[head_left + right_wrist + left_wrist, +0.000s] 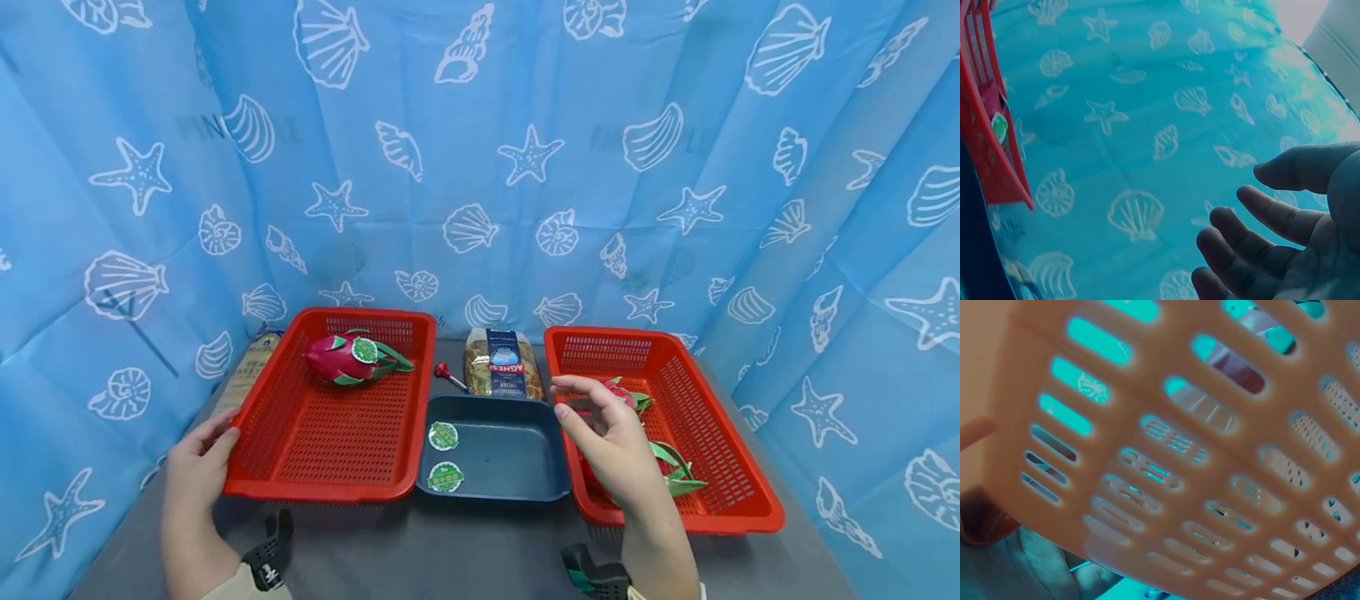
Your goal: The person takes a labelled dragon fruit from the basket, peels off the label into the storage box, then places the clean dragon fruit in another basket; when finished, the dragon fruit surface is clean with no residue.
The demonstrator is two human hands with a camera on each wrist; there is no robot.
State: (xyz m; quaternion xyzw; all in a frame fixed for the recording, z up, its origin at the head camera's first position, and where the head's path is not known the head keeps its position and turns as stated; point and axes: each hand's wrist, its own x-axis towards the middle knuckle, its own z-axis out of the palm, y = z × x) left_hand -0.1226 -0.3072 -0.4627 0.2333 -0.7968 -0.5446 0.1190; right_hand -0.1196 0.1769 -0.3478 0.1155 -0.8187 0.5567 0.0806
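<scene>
At the left, my left hand (197, 467) grips the side rim of a red plastic basket (337, 437), thumb over the edge and fingers at the outer wall. A pink dragon fruit (336, 358) with green leaves and a round sticker lies in this basket. The left wrist view shows the slotted basket wall (1166, 444) up close, the hand (1041, 569) below it. Over the near left side of a second red basket (720, 446), my right hand (622, 446) hovers with loosely bent fingers, holding nothing. It partly hides dragon fruits with green leaves (678, 475) inside.
Between the baskets sits a dark blue tray (498, 458) with two green stickers on its left side. Behind it are a pasta bag (504, 367) and a red lollipop (444, 371). Another bag (253, 371) lies behind the left basket. A blue shell-print curtain (465, 167) surrounds the grey table (420, 554).
</scene>
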